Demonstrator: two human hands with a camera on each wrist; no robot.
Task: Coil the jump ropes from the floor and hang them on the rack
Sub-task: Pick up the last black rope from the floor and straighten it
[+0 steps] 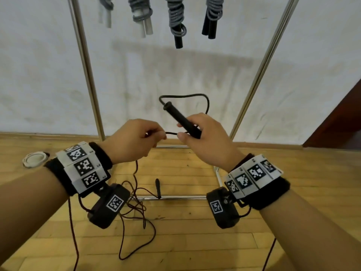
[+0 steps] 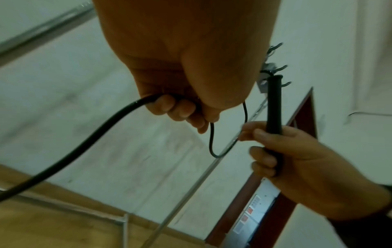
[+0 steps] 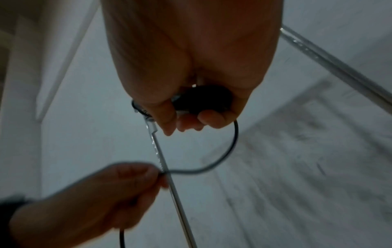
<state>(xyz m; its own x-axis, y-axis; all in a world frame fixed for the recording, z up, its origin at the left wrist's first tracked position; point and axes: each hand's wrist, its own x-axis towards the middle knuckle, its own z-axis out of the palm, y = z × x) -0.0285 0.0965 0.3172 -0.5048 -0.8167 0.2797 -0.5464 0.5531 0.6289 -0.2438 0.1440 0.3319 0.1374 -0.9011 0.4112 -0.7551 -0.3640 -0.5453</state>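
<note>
White coiled rope (image 1: 35, 159): lies on the wooden floor (image 1: 195, 241) at far left, untouched.

Left hand (image 1: 134, 141): fingers curled, pinching the black cord (image 1: 172, 133) close beside the right hand; slack trails down to loose loops on the floor near the rack's base bar (image 1: 175, 197).

Cord: judged light, limp and smooth, prone to tangling; best fed loop by loop.

Second handle (image 1: 157, 188): on the floor at the base bar.

Right hand (image 1: 203, 137): fingers wrapped round the black handle (image 1: 180, 119), the rigid, surest hold.

Hung ropes (image 1: 176, 18): four coiled bundles on the rack (image 1: 88, 75).
</note>
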